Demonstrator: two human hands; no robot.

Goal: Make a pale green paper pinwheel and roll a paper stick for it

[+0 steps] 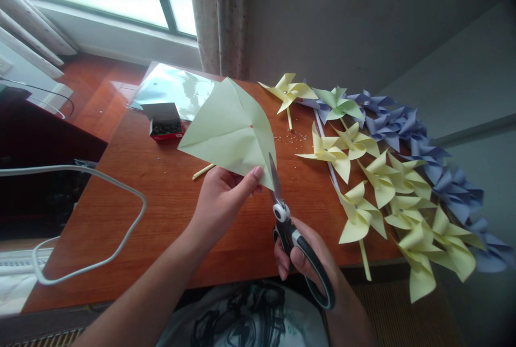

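My left hand (222, 196) pinches the lower edge of a creased pale green paper sheet (229, 129), holding it up over the wooden table (169, 202). My right hand (308, 263) grips black-handled scissors (288, 228) by the handle loops. Their blades point up and meet the sheet's lower right corner, just right of my left thumb.
Several yellow pinwheels (379, 185), a green one (337, 102) and purple ones (403, 126) lie along the table's right side. A small red box of pins (165, 121) and a shiny plastic sleeve (177, 86) sit at the back left. A thin stick (203, 171) lies near the paper. A white cable (121, 191) loops at left.
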